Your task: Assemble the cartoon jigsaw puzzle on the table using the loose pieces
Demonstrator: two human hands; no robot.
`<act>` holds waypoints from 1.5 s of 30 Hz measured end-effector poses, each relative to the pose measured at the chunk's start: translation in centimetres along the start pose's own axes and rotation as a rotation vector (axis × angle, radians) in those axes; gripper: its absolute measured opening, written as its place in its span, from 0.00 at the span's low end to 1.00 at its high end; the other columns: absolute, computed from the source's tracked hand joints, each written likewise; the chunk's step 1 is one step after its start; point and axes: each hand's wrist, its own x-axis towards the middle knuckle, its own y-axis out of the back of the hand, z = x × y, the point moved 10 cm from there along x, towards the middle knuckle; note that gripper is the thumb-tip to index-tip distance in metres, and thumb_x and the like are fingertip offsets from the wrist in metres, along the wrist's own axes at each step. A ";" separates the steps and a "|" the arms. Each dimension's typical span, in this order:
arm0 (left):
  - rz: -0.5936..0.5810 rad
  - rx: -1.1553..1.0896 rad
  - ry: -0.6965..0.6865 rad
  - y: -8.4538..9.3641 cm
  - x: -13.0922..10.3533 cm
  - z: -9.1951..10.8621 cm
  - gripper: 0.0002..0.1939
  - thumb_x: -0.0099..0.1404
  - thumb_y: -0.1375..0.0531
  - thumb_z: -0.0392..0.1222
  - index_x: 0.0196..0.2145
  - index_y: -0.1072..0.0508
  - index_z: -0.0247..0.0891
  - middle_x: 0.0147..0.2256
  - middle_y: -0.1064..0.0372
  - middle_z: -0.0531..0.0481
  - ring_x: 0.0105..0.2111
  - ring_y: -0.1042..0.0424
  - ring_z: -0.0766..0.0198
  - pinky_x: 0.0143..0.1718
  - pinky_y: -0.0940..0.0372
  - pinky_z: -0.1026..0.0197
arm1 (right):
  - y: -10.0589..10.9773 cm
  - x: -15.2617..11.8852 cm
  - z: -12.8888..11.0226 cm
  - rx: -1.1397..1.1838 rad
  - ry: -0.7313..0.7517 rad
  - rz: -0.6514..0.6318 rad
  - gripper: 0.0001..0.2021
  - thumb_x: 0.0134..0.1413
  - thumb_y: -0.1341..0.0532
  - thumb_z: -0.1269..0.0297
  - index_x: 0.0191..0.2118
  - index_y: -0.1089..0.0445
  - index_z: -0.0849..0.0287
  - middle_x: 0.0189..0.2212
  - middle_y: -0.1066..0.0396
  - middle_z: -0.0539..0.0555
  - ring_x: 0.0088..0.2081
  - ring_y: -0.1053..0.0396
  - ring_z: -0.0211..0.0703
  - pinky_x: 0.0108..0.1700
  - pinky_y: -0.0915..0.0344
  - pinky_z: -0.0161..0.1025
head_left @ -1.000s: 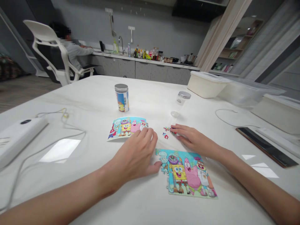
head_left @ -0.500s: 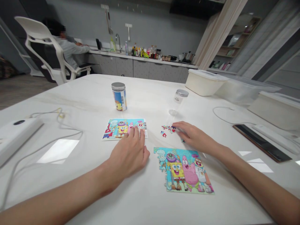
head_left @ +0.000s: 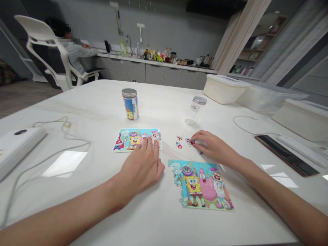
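My left hand rests with fingers spread, its fingertips on the lower right part of the picture card. At the small pile of loose puzzle pieces, my right hand has thumb and fingers pinched together on a red and blue puzzle piece. Below the hands lies a joined cartoon puzzle, with gaps along its left side. Behind the card stands a lidded jar with a cartoon label; a clear jar with a silver lid is further right.
On the white table, a power strip and cables lie left. A dark phone-like slab lies right, near storage boxes. A person in grey sleeves sits beyond the table, at a counter.
My right hand's fingers have drawn together at the pile, and the pieces there have shifted apart a little. My left hand stays on the card.
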 end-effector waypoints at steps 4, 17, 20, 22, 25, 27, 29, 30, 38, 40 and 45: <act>0.006 0.008 -0.001 0.0 0.0 0.1 0.28 0.67 0.55 0.39 0.59 0.41 0.16 0.57 0.41 0.22 0.59 0.41 0.41 0.53 0.38 0.43 | 0.2 0.0 0.6 0.003 -0.062 0.006 0.07 0.60 0.44 0.65 0.41 0.29 0.55 0.40 0.30 0.55 0.42 0.31 0.47 0.45 0.33 0.47; 0.030 -0.008 0.009 0.4 -0.1 0.0 0.27 0.66 0.52 0.39 0.58 0.39 0.18 0.56 0.38 0.24 0.59 0.41 0.42 0.53 0.37 0.44 | 0.3 0.0 1.0 0.008 -0.100 0.027 0.10 0.57 0.45 0.70 0.42 0.28 0.56 0.41 0.30 0.56 0.42 0.30 0.48 0.47 0.34 0.46; 0.033 -0.013 0.010 0.3 -0.1 0.0 0.27 0.66 0.52 0.39 0.58 0.39 0.18 0.56 0.39 0.23 0.59 0.41 0.41 0.53 0.37 0.44 | 0.4 0.0 1.7 0.054 -0.153 0.019 0.12 0.54 0.45 0.72 0.43 0.30 0.57 0.39 0.28 0.55 0.39 0.30 0.46 0.44 0.33 0.44; 0.032 -0.019 0.007 0.4 -0.1 0.1 0.27 0.66 0.53 0.38 0.58 0.39 0.17 0.56 0.39 0.22 0.58 0.40 0.40 0.51 0.36 0.43 | 0.3 -0.1 2.3 0.105 -0.192 0.004 0.13 0.52 0.44 0.71 0.45 0.31 0.57 0.39 0.28 0.54 0.37 0.30 0.44 0.41 0.33 0.42; 0.016 -0.007 0.003 0.3 -0.1 0.1 0.27 0.66 0.54 0.38 0.58 0.40 0.17 0.56 0.40 0.22 0.58 0.40 0.40 0.52 0.36 0.44 | 0.1 -0.1 2.8 0.160 -0.222 -0.008 0.13 0.51 0.43 0.70 0.44 0.30 0.57 0.39 0.28 0.54 0.36 0.31 0.43 0.38 0.34 0.40; -0.005 0.012 0.002 0.2 -0.1 0.1 0.28 0.66 0.54 0.39 0.59 0.41 0.16 0.57 0.40 0.22 0.59 0.41 0.41 0.53 0.37 0.45 | 0.1 -0.1 3.1 0.176 -0.232 -0.013 0.13 0.51 0.43 0.69 0.44 0.30 0.57 0.39 0.28 0.54 0.34 0.31 0.42 0.37 0.34 0.40; -0.014 0.024 0.002 0.1 -0.1 0.1 0.28 0.67 0.55 0.39 0.59 0.41 0.17 0.57 0.40 0.23 0.59 0.41 0.41 0.53 0.38 0.45 | -0.1 -0.1 3.2 0.187 -0.241 -0.030 0.13 0.51 0.42 0.68 0.44 0.29 0.57 0.39 0.27 0.54 0.33 0.32 0.41 0.37 0.34 0.40; -0.011 0.022 0.001 0.1 -0.1 0.1 0.28 0.67 0.55 0.39 0.59 0.41 0.17 0.57 0.40 0.23 0.59 0.41 0.41 0.53 0.38 0.45 | -0.2 -0.1 3.3 0.192 -0.246 -0.043 0.13 0.51 0.42 0.67 0.44 0.29 0.57 0.38 0.27 0.54 0.33 0.32 0.41 0.36 0.34 0.40; 0.030 0.014 -0.008 0.5 -0.1 0.2 0.27 0.66 0.53 0.39 0.58 0.38 0.18 0.54 0.37 0.23 0.57 0.39 0.40 0.52 0.37 0.45 | -0.1 -0.1 2.9 0.183 -0.225 -0.061 0.11 0.53 0.42 0.66 0.42 0.28 0.56 0.34 0.28 0.54 0.30 0.33 0.41 0.35 0.33 0.41; 0.020 0.024 -0.007 0.5 -0.1 0.2 0.27 0.66 0.54 0.39 0.58 0.38 0.18 0.54 0.38 0.24 0.57 0.39 0.41 0.52 0.36 0.45 | -0.1 -0.1 2.9 0.176 -0.227 -0.062 0.11 0.53 0.41 0.66 0.43 0.27 0.56 0.34 0.28 0.54 0.30 0.33 0.41 0.35 0.33 0.42; 0.012 0.041 -0.009 0.5 0.0 0.2 0.28 0.66 0.54 0.40 0.58 0.39 0.19 0.54 0.37 0.25 0.57 0.38 0.41 0.52 0.36 0.45 | -0.2 -0.1 2.9 0.163 -0.227 -0.079 0.12 0.53 0.41 0.67 0.43 0.28 0.56 0.36 0.28 0.55 0.30 0.32 0.40 0.35 0.32 0.42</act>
